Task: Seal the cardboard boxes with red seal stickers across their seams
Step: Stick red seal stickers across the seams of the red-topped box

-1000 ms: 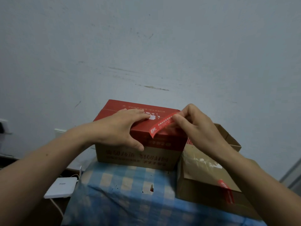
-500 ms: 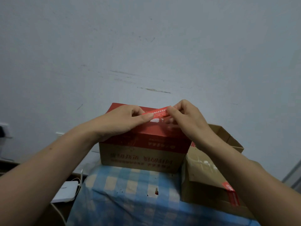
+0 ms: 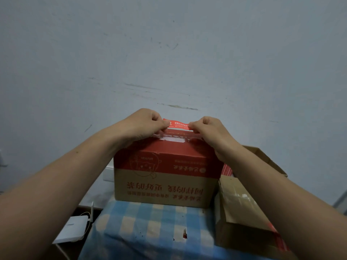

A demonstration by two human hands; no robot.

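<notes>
A cardboard box point(image 3: 163, 186) with a red upper half and brown lower half stands on a blue checked cloth point(image 3: 142, 231). A red seal sticker point(image 3: 178, 124) with white print is stretched flat between both hands, just above the box's far top edge. My left hand point(image 3: 144, 122) pinches its left end. My right hand point(image 3: 208, 128) pinches its right end. Whether the sticker touches the box cannot be told. A second brown box point(image 3: 242, 218) lies to the right, with a red sticker point(image 3: 279, 239) on its near corner.
A pale scuffed wall rises right behind the boxes. A white flat device point(image 3: 72, 229) with a cable sits low at the left, beside the cloth-covered surface. An open brown flap point(image 3: 262, 158) of another box shows behind my right forearm.
Both hands have risen and moved toward the far top edge of the box. The sticker, held tilted in my right hand a second ago, is now stretched level between both hands.
</notes>
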